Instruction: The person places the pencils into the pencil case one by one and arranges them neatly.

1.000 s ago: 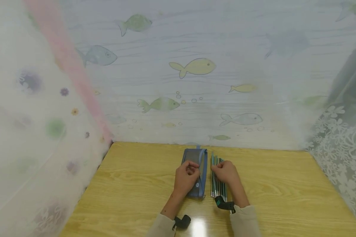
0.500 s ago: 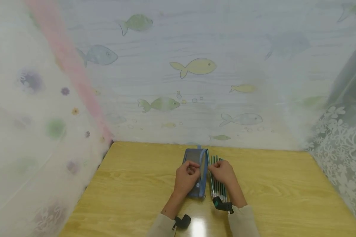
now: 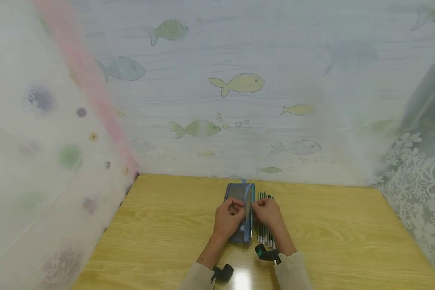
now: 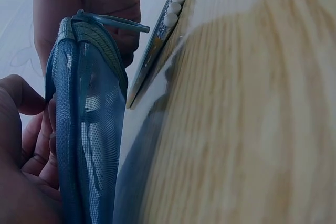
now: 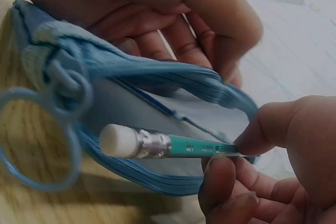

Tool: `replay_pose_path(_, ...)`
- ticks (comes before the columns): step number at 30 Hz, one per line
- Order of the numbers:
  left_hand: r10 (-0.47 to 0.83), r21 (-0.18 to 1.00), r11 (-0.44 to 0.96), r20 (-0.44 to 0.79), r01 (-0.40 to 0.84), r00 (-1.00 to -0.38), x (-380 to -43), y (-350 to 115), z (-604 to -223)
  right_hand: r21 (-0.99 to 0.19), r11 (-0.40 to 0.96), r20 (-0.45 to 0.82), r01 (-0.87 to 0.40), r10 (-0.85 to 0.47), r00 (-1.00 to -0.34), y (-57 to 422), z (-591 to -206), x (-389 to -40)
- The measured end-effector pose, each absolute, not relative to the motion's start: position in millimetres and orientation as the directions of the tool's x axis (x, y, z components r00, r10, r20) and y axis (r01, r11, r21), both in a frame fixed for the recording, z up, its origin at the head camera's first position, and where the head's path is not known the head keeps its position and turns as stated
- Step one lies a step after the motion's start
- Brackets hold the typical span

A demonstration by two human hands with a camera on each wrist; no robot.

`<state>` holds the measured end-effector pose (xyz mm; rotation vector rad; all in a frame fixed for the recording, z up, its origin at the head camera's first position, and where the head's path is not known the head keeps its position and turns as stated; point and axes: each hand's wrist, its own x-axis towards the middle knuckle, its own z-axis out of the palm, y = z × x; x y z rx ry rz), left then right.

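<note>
Green eraser-tipped pencil (image 5: pixel 197 148) is lying along the zippered mouth of the blue mesh pencil pouch (image 3: pixel 237 191); can't tell whether it's inside. Right hand (image 3: pixel 269 212) is pinching its barrel, left hand (image 3: pixel 228 218) is pinching the pouch's upper rim. More pencils (image 3: pixel 262 231) are lying just right of the pouch on the wood-grain surface (image 3: pixel 159 225); fish-print curtain (image 3: pixel 239 139) is hanging behind. Risk: left pinch slackening, rim probably sagging and snagging the pencil.
</note>
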<state>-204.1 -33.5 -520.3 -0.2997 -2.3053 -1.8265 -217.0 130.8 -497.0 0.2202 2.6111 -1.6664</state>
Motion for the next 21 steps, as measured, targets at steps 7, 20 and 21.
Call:
replay_pose_path(7,0.048,0.942,0.205,0.260,0.264,-0.964,-204.3,-34.3,-522.8,-0.924,0.359,-0.106,0.133,0.094,-0.990,123.4,-503.7,-218.5)
replay_pose_path(20,0.068,0.950,0.175,0.251,0.259,-0.966,-205.5,-34.4,-524.8,-0.924,0.375,-0.066,0.079,0.048,-0.997,119.8,-505.5,-216.4)
replay_pose_path(21,0.067,0.949,0.177,0.254,0.262,-0.965,-205.6,-34.3,-524.4,-0.923,0.378,-0.063,0.077,0.048,-0.997,120.1,-505.4,-216.7)
